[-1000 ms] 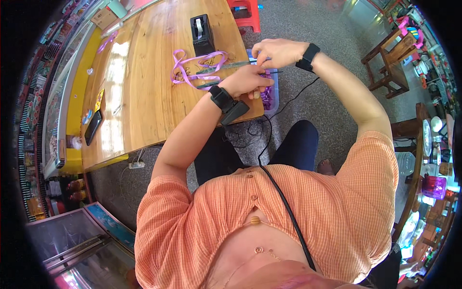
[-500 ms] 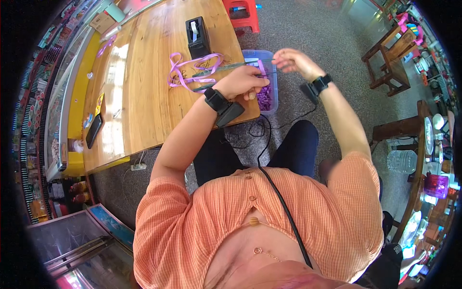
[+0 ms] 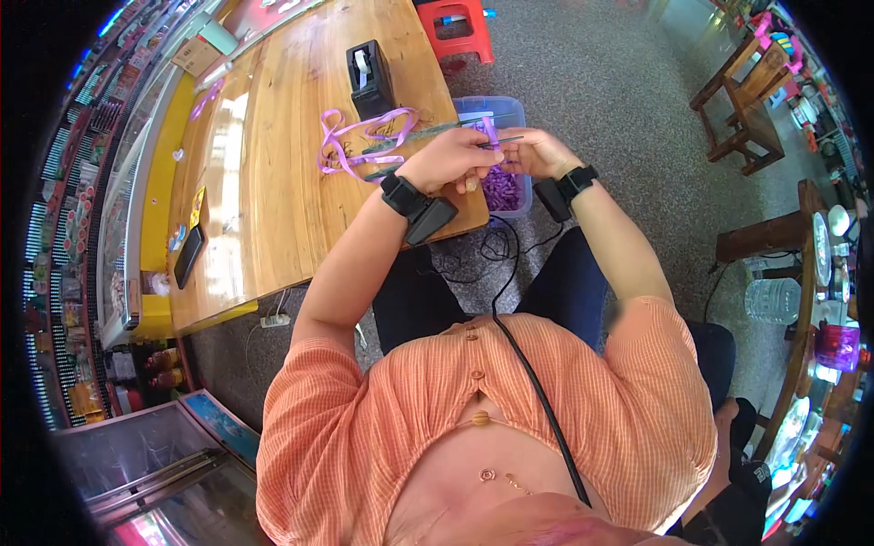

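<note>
From the head camera, looking down, I have both my hands raised together over the near edge of the wooden table (image 3: 273, 182), just above a clear plastic bin (image 3: 510, 196) that sits on the floor against the table's side. My left hand (image 3: 446, 156) has its fingers curled together around a thin green stem (image 3: 414, 136) that runs out to the left over the tabletop; the stem is slim and partly hidden by my knuckles, so I cannot tell exactly how tightly I pinch it. My right hand (image 3: 539, 150) is close against the left, almost touching it, with fingertips closed on a short piece of purple ribbon (image 3: 492, 132) that stands between the two hands. Inside the bin, right below my hands, lies a heap of purple pieces (image 3: 501, 187), probably ribbon bits, though they are too small to make out.

On the table, just left of my left hand, loose loops of purple ribbon (image 3: 350, 146) lie tangled beside the stem. Behind them stands a black tape dispenser (image 3: 369, 77). Well apart, near the table's far left edge, a dark phone (image 3: 188, 256) lies flat. A red stool (image 3: 460, 29) stands on the floor beyond the bin.
</note>
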The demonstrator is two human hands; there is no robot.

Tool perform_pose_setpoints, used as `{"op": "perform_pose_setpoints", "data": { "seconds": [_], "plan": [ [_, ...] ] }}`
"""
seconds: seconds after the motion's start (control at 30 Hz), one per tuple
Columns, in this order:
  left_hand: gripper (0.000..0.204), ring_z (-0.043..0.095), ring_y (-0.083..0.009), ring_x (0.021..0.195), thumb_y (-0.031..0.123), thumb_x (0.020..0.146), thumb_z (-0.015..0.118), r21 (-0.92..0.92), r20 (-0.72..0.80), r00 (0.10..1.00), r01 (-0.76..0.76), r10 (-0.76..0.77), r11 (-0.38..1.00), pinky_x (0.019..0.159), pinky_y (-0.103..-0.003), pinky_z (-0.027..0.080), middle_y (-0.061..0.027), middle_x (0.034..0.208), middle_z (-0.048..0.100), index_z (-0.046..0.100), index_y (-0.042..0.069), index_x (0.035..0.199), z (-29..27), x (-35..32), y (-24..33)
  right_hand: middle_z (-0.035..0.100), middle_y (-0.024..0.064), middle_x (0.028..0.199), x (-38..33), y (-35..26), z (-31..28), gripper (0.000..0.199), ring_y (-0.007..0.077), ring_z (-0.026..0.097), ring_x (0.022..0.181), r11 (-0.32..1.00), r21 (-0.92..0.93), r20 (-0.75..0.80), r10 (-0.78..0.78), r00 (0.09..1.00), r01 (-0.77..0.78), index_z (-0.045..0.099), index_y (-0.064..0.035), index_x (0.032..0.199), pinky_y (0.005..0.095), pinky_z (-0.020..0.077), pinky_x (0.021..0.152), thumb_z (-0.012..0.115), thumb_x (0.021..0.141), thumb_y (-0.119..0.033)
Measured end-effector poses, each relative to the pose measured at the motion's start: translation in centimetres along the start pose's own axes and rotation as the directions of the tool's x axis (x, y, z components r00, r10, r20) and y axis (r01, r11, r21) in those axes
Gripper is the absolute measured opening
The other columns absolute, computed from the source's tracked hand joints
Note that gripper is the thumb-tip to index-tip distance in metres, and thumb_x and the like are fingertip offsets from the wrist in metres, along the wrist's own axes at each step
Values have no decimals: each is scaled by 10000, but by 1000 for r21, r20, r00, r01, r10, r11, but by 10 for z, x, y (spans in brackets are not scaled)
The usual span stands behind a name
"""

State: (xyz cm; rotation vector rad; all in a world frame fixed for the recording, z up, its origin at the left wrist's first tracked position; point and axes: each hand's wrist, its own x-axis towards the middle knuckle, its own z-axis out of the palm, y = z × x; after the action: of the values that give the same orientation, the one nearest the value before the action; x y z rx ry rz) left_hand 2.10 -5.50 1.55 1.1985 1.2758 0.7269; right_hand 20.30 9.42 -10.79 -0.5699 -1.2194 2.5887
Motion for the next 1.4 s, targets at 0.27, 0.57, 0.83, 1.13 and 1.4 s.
{"op": "perform_pose_setpoints", "data": {
  "seconds": [0.27, 0.57, 0.83, 1.13, 1.4],
  "plan": [
    [217, 514, -44, 498, 274, 942, 651, -19, 14, 1000, -12, 12, 1000, 402, -201, 404, 33, 661, 534, 621, 59, 958, 2, -3, 3, 680, 60, 1131, 41, 14, -11, 364, 216, 644, 1032, 932, -331, 198, -87, 976, 150, 604, -136, 1262, 391, 491, 900, 548, 951, -318],
    [217, 581, -100, 509, 262, 929, 642, -5, 13, 1000, -4, 4, 1000, 416, -225, 443, -11, 662, 560, 625, 49, 894, -2, -4, 4, 665, 92, 1031, 4, -15, 46, 286, 237, 624, 907, 996, 90, 20, 20, 1000, -22, 665, -74, 1052, 395, 491, 776, 576, 898, -298],
    [307, 613, -121, 534, 305, 955, 620, 20, -138, 989, 52, -49, 998, 451, -243, 473, -42, 724, 639, 654, 15, 1048, -12, -5, 6, 704, 18, 981, -13, -27, 49, 270, 145, 640, 834, 989, 143, -29, 28, 999, -23, 684, -81, 1087, 306, 486, 760, 620, 909, -273],
    [314, 614, -139, 486, 307, 913, 660, 77, -295, 945, 173, -143, 982, 425, -274, 476, -63, 685, 676, 687, -6, 907, -20, 16, 11, 683, -43, 925, -11, -30, 53, 178, 79, 611, 795, 999, -40, -140, 15, 990, -21, 681, -134, 1031, 248, 455, 722, 649, 905, -255],
    [204, 647, -138, 515, 173, 887, 654, 86, -375, 927, 49, -13, 995, 430, -245, 491, -73, 678, 678, 700, -26, 899, -16, 19, 1, 640, -66, 826, -20, -23, 60, 137, 50, 543, 699, 988, -147, -184, -70, 980, 43, 699, -129, 947, 232, 428, 680, 662, 898, -252]
  ]
}}
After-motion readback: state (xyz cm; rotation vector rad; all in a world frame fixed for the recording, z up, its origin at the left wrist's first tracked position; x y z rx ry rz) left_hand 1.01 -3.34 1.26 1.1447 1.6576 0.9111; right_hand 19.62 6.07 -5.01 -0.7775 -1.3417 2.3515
